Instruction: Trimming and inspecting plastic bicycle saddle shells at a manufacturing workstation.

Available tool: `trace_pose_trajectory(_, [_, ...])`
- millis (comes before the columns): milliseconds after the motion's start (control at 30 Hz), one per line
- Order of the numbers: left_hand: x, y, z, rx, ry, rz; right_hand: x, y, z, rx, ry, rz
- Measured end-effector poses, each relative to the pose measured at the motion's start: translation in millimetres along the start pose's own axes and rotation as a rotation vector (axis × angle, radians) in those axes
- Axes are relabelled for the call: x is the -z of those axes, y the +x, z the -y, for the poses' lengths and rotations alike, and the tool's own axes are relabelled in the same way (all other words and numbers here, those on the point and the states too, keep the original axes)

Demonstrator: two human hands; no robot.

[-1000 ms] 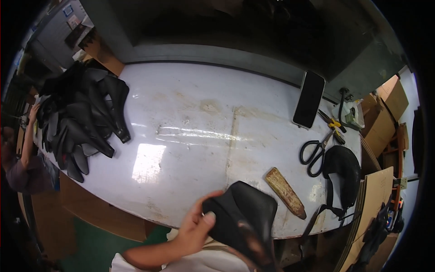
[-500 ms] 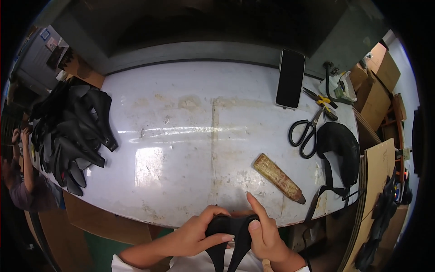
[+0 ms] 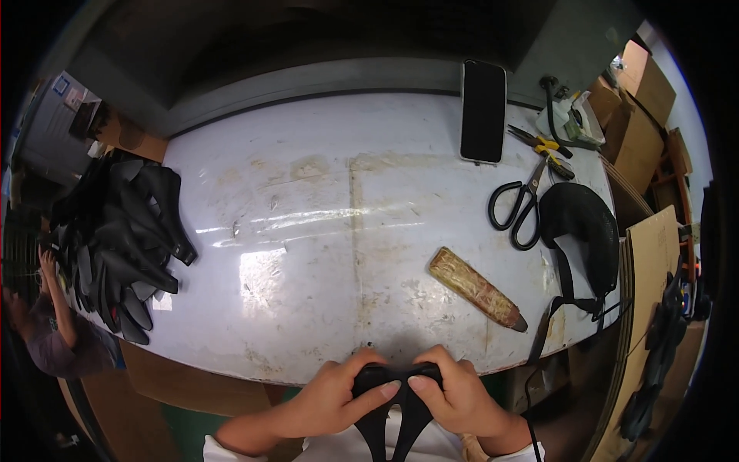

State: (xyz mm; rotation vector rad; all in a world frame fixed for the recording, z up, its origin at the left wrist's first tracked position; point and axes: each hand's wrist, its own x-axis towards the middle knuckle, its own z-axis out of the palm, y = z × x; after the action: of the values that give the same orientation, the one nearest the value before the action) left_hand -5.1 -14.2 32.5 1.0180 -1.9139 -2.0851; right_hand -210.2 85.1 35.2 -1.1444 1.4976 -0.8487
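Observation:
Both hands grip a black bicycle saddle [image 3: 416, 422] with a long slot down its middle, just off the table's near edge. Its wide end points toward the table, and its lower end runs out of the picture. My left hand [image 3: 327, 396] is closed around the left side of the wide end, thumb lying on top. My right hand [image 3: 464, 396] holds the right side likewise, its thumb pressing near the middle. Beyond the hands, a tape-wrapped tool [image 3: 475, 288] with a dark tip lies on the white table [image 3: 308, 308].
Black saddle pieces [image 3: 123, 239] are heaped at the left. Scissors [image 3: 516, 206], yellow-handled pliers [image 3: 543, 144], a phone [image 3: 483, 112] and a black curved piece with a strap [image 3: 579, 219] lie at the right. Another person [image 3: 61, 331] is at far left; cardboard [image 3: 650, 269] stands at right.
My right index finger, stretched out before, has curled around the saddle's edge. The right thumb has shifted inward, closer to the left thumb. The view has tilted slightly.

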Motion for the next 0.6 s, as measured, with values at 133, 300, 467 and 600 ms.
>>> trace_pose_trajectory(133, [5.1,6.0,1.5,-0.002,0.050,-0.043,-2.1,-0.8,-0.5,0.016,-0.043,0.007])
trace_pose_trajectory(300, [14.3,22.2,-14.4,-0.007,0.066,0.034,-2.9,9.3,3.9,0.018,0.084,0.037])
trace_pose_trajectory(467, [13.5,21.8,-33.3,-0.184,0.243,0.006,24.8,21.2,-10.8,0.322,-0.288,-0.118])
trace_pose_trajectory(600, [11.0,21.8,-17.0,-0.297,0.392,-0.049,42.2,36.9,-12.0,0.295,-1.072,-0.697])
